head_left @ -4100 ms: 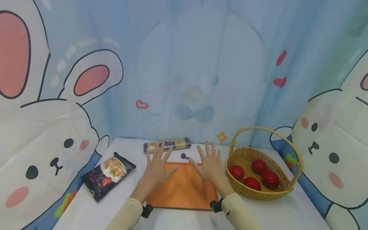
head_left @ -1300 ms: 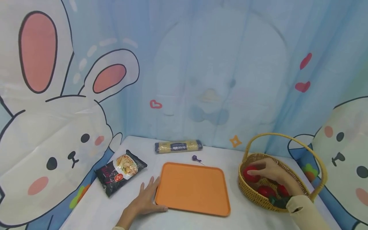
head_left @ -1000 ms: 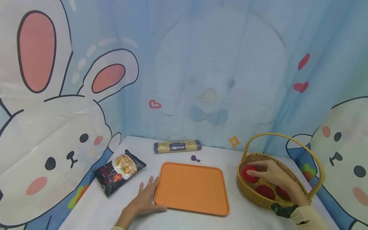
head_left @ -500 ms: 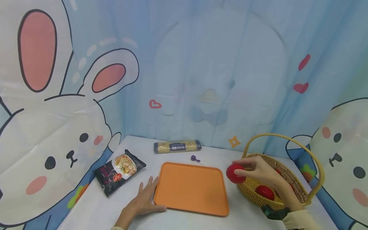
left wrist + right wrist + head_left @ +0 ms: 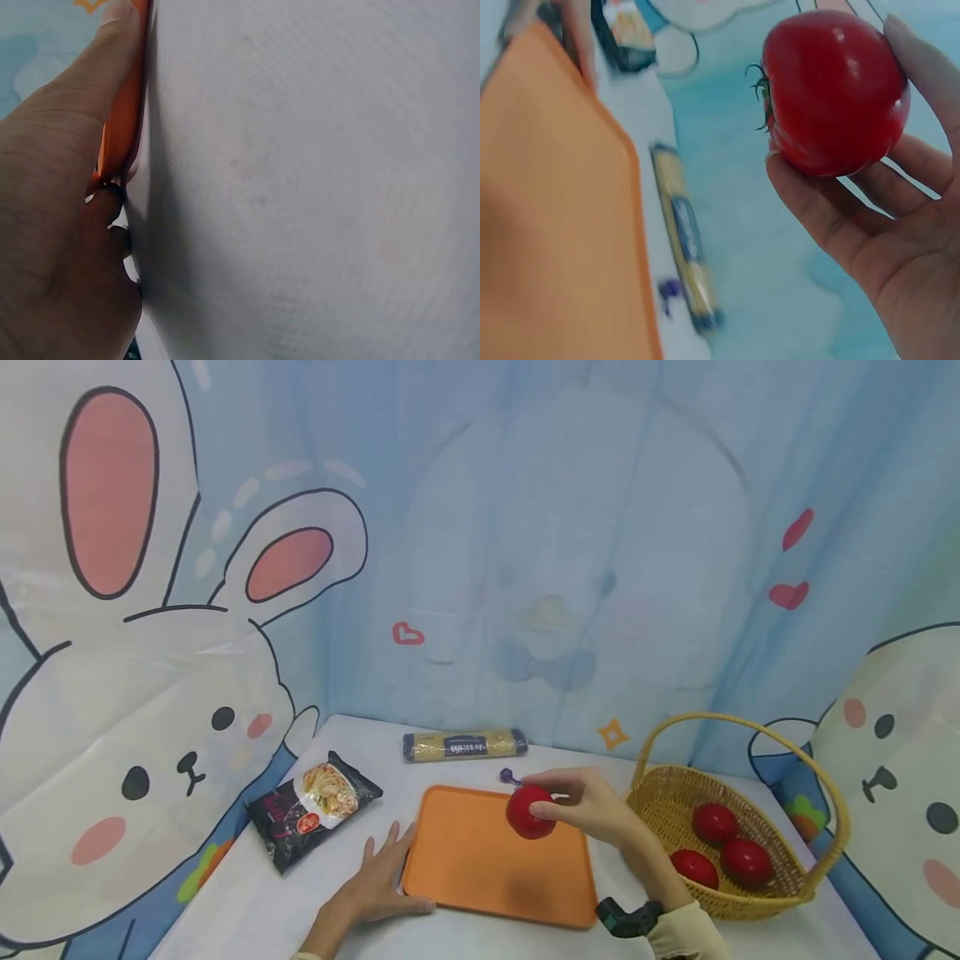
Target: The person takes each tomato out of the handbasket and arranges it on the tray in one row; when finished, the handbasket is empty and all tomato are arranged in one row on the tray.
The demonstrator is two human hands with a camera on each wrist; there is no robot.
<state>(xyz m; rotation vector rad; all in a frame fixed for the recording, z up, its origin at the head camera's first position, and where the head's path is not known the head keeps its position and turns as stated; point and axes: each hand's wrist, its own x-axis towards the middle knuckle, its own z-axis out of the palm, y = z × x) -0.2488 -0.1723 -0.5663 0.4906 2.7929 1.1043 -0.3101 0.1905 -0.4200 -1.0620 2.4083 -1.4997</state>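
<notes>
A glossy red tomato [image 5: 530,812] with a green calyx, plain in the right wrist view, is held between the thumb and fingers of my right hand [image 5: 588,802]. It hangs above the right half of an orange tray [image 5: 465,852], casting a shadow there. My left hand [image 5: 375,881] rests on the white table at the tray's near left corner. Its spread fingers lie along the left edge, and the thumb [image 5: 90,75] touches the front edge. At the right stands a yellow wicker basket [image 5: 738,906] with three more tomatoes [image 5: 746,862] inside.
A black printed food packet [image 5: 315,810] lies left of the tray. Behind it is a long yellow and blue package [image 5: 465,745]. A small purple lollipop [image 5: 507,775] lies past the tray's far edge, partly near my right fingers. The basket's tall handle [image 5: 697,717] arches upward.
My right hand reached into the basket, gripped one tomato, lifted it out and carried it left over the tray. The left hand came down to the tray's corner and has stayed there.
</notes>
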